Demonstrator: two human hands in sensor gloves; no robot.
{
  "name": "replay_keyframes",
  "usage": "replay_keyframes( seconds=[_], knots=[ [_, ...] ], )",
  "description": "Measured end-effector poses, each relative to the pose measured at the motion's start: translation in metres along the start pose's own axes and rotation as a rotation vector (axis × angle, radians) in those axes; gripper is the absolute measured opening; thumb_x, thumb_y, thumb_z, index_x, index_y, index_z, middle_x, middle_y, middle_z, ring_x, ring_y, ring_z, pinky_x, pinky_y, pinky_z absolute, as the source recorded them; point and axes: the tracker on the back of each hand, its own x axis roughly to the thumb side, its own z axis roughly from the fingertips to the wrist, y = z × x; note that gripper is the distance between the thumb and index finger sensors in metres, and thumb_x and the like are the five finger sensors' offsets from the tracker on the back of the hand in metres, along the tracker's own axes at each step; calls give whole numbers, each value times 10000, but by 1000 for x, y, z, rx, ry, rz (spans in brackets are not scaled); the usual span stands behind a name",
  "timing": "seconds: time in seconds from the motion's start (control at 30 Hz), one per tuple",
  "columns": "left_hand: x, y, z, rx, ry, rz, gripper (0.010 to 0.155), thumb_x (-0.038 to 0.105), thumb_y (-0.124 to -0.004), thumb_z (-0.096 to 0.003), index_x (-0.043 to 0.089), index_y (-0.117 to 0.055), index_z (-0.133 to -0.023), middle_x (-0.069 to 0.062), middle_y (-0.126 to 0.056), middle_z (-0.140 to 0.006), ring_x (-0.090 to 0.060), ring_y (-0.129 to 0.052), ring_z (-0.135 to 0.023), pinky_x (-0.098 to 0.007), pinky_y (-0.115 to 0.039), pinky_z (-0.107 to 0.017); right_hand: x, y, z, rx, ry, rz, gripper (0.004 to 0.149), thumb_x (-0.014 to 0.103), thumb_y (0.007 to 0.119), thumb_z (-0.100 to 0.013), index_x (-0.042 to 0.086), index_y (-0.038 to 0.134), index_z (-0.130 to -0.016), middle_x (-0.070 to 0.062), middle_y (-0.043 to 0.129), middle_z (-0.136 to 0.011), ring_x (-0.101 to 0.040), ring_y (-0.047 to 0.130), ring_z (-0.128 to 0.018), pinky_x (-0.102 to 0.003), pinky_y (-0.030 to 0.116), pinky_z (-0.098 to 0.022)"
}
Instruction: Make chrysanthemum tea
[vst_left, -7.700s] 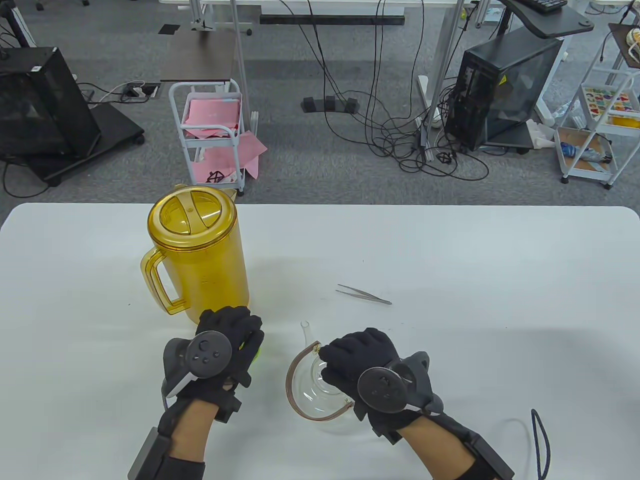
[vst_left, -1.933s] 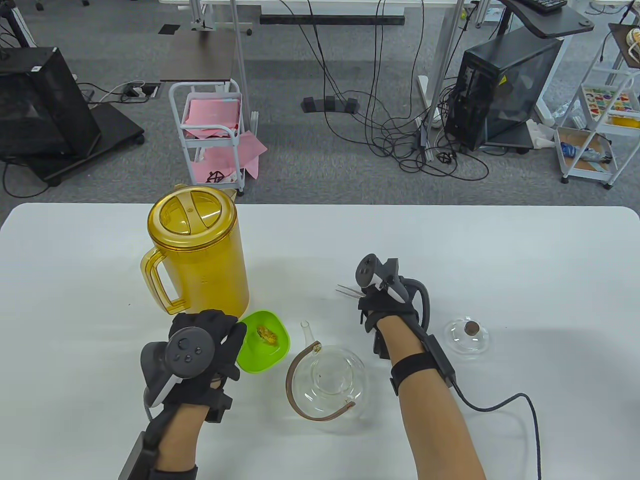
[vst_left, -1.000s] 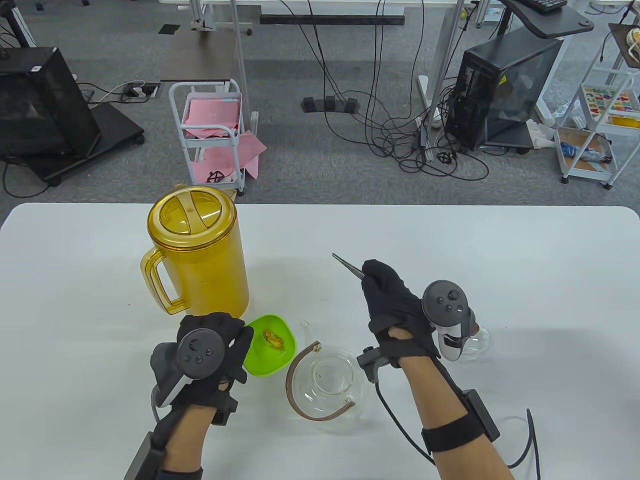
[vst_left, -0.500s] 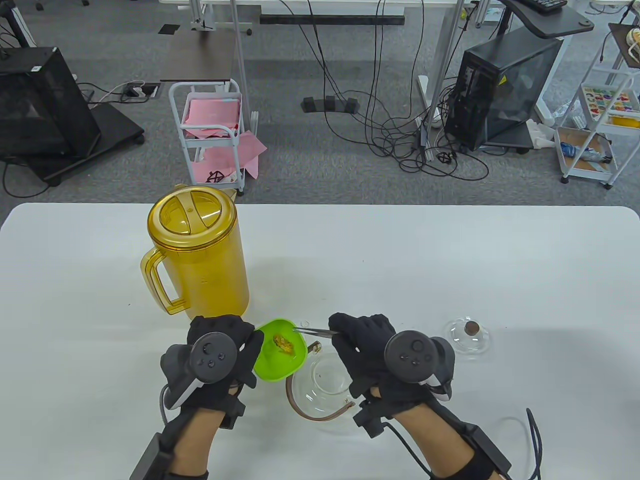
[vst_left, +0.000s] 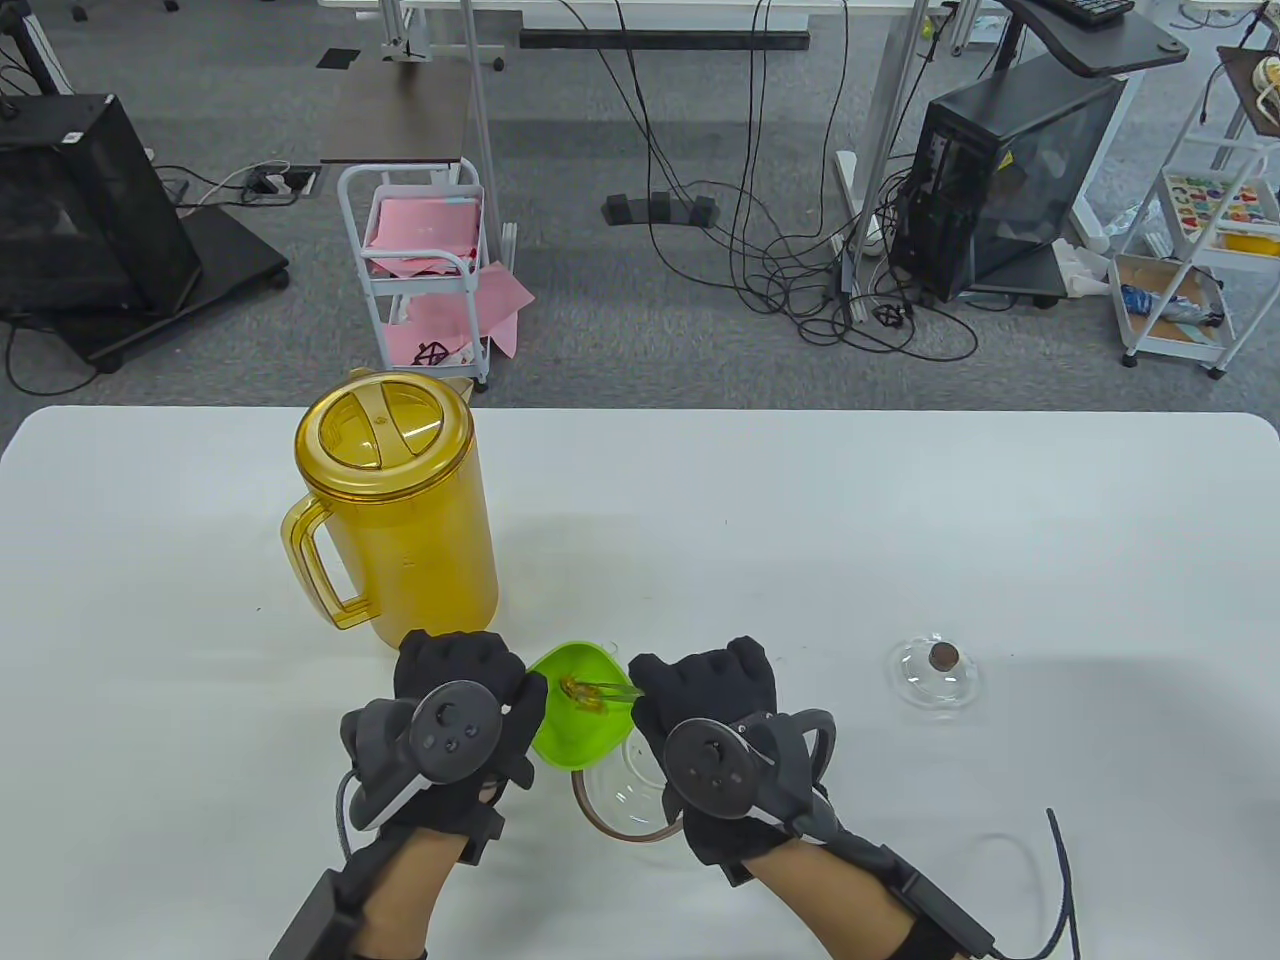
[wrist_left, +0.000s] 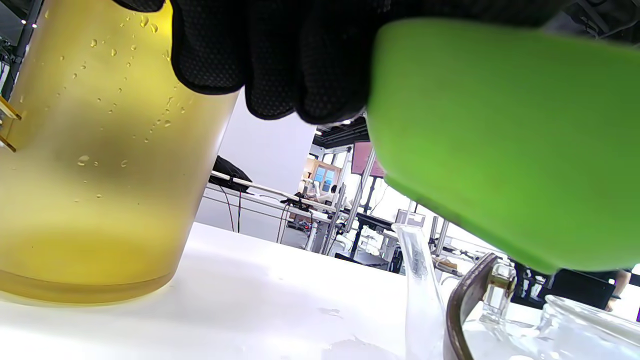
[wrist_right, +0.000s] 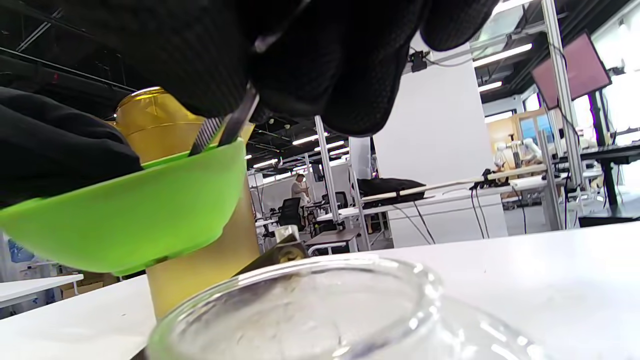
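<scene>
Your left hand (vst_left: 470, 700) grips the tilted green bowl (vst_left: 580, 715) above the glass teapot (vst_left: 625, 795); your right hand (vst_left: 705, 690) pinches tweezers (vst_left: 600, 687) inside it.

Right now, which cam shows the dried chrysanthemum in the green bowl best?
Table view. It looks down into the tilted green plastic bowl, so the dried yellow chrysanthemum shows, with the metal tweezers reaching it. The left wrist view shows only the bowl's underside; the right wrist view shows its outer wall and the tweezers going in, no flower.

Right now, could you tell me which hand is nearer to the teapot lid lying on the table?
The right hand. It is at the green bowl, left of the lid, holding the tweezers; the left hand is beyond it, gripping the bowl's far side.
</scene>
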Motion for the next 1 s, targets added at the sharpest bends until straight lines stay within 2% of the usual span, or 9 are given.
replay_keyframes(
  seconds=[0.27, 0.5, 0.77, 1.0],
  knots=[
    [3, -1, 0, -1, -11, -1, 408, 471, -816, -573, 115, -951, -721, -129, -889, -953, -456, -744, -918, -722, -404, -744, -3, 1, 0, -28, 7, -8, 434, 368, 798, -564, 205, 817, -965, -6, 895, -734, -305, 880, -813, -701, 478, -709],
    [-1, -1, 0, -4, 9, 4, 406, 476, -809, -575, 127, -951, -728, -133, -881, -961, -461, -737, -922, -724, -397, -743, -36, -11, 4, -74, 107, -338, 435, 364, 774, -567, 199, 800, -969, -7, 878, -737, -306, 863, -821, -705, 465, -711],
    [-4, 0, -1, -9, 28, 4, 407, 477, -807, -576, 129, -947, -734, -138, -874, -969, -464, -730, -926, -725, -393, -744, -48, -22, 24, -133, 91, -280, 436, 368, 773, -565, 199, 801, -967, -3, 880, -734, -303, 867, -819, -704, 468, -711],
    [-17, 2, -3, -4, 72, 12, 406, 476, -807, -576, 127, -947, -732, -140, -870, -975, -465, -725, -930, -726, -390, -743, -54, -33, 42, -189, 90, -264, 436, 369, 772, -565, 199, 803, -964, -2, 880, -732, -302, 868, -817, -704, 465, -711]
  ],
)
